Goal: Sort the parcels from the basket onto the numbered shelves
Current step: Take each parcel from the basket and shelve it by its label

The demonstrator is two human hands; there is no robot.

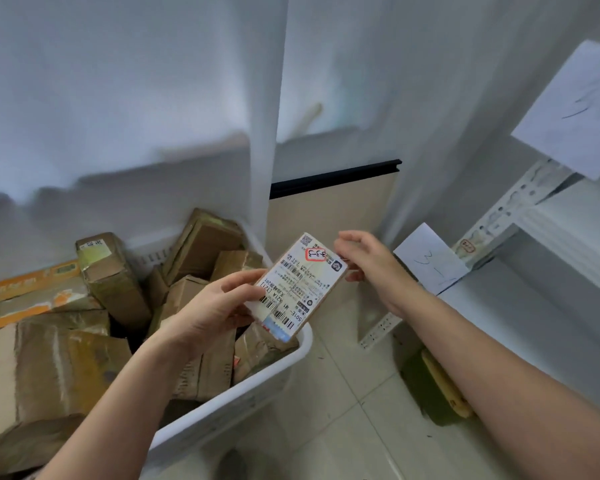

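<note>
two bare forearms reach in from the bottom edge, across the near right corner of a white plastic basket (pixel 257 386). just above the basket's right rim, both hands hold one small flat parcel (pixel 300 285), label side up, its long side angled away to the right. the left hand (pixel 208 313) grips the parcel's near end, thumb on top of the printed label and fingers curled beneath. the right hand (pixel 364 258) pinches the parcel's far right corner between curled fingers and thumb. a red-outlined sticker (pixel 316 254) with handwritten marks sits near the label's far end. inside the basket, brown taped parcels (pixel 115 282) lie heaped at many angles, up to the rim. at the basket's left side lies an orange-printed carton (pixel 28 289). right of the basket is pale tiled floor (pixel 343 410), and beyond it white metal shelving (pixel 510 216). a small paper sheet (pixel 430 263) with handwritten marks hangs on a lower shelf edge, and a larger paper sheet (pixel 575 112) hangs higher up. low under the shelving, right of the basket, lies a green and yellow object (pixel 437 386), too blurred to identify. behind the basket hangs a pale sheer curtain (pixel 267 116).
</note>
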